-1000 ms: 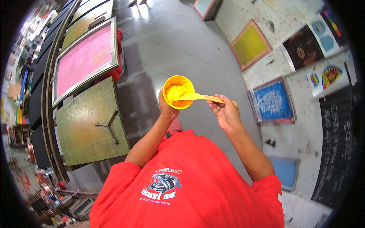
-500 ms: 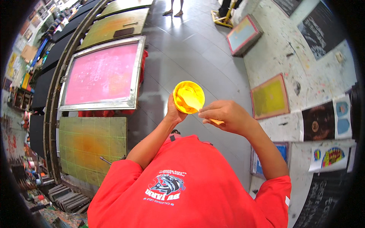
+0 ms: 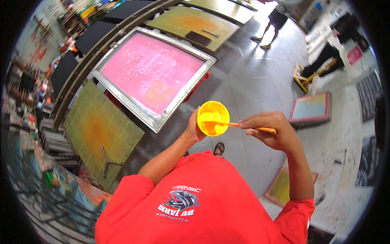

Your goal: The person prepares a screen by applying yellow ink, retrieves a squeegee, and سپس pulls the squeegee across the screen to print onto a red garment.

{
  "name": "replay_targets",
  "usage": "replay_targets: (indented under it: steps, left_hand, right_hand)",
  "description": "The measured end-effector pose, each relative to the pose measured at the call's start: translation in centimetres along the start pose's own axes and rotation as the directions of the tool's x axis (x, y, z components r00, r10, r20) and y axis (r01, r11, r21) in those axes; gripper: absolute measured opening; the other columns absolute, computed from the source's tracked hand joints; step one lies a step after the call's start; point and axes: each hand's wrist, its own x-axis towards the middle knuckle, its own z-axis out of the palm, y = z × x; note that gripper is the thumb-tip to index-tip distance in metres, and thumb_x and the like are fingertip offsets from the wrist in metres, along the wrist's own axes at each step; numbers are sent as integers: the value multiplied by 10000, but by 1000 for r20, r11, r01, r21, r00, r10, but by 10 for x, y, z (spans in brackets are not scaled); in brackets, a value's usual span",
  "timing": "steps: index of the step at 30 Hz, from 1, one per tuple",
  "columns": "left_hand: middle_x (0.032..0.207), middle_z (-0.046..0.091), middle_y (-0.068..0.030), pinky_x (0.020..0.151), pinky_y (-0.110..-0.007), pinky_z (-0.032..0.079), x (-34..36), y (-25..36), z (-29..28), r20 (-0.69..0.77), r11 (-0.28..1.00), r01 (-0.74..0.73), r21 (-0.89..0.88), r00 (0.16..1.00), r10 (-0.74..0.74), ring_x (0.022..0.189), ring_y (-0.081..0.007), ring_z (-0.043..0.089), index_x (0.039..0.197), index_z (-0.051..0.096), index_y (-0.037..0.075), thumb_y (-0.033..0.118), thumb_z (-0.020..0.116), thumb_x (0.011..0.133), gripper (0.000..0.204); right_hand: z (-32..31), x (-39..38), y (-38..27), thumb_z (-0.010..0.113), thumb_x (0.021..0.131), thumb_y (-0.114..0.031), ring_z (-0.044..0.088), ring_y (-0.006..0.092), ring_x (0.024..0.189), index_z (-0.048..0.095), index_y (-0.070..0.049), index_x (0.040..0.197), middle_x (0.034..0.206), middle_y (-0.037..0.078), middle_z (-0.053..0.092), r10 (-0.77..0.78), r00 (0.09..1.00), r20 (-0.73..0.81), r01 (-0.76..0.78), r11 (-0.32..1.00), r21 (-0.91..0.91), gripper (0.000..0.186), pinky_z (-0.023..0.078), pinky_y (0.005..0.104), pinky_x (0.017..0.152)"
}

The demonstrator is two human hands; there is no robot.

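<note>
My left hand (image 3: 194, 127) is wrapped round the side of a small yellow tub (image 3: 199, 121) in front of my chest. Yellow ink (image 3: 212, 110) coats its inside. Pinched in the fingers of my right hand (image 3: 278, 128) is an orange spatula (image 3: 266, 130). Its handle crosses the tub's right rim, and its far end lies in the ink, partly covered by it. To the left, a silver-framed printing screen (image 3: 162, 67) with pink mesh lies above the printing bench, near my left hand but apart from it.
Green printing boards (image 3: 99, 126) flank the screen. A dark flat pad (image 3: 198, 38) and a metal wrench (image 3: 210, 33) lie on the far board. People stand at the back right, by a yellow-framed trolley (image 3: 302, 79). Framed screens (image 3: 310, 107) lean along the right wall.
My view has turned, so the bench and screen appear shifted right and tilted. The spatula now lies more level across the tub, its blade deeper in the ink. Both hands keep their holds.
</note>
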Motion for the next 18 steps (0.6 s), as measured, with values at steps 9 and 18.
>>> replay_targets:
  steps: [9, 18]
  left_hand:
    - [1318, 574, -120, 1029, -474, 453, 35, 3, 13, -146, 944, -326, -58, 938, 315, 1204, -280, 565, 1321, 525, 84, 549, 398, 945, 611]
    - [1286, 597, -111, 1032, -462, 458, 53, 68, 11, -199, 868, -486, -104, 865, 461, 1186, -283, 578, 1308, 533, 80, 463, 377, 978, 529]
  right_hand:
    - [-48, 78, 87, 727, 815, -146, 665, 319, 800, 690, -62, 1016, 938, 118, 707, -281, 919, 277, 262, 959, 104, 221, 528, 397, 736]
    - [-58, 188, 99, 730, 795, -90, 678, 304, 869, 699, -60, 993, 973, 101, 712, -465, 793, 394, 487, 872, 47, 203, 538, 392, 786]
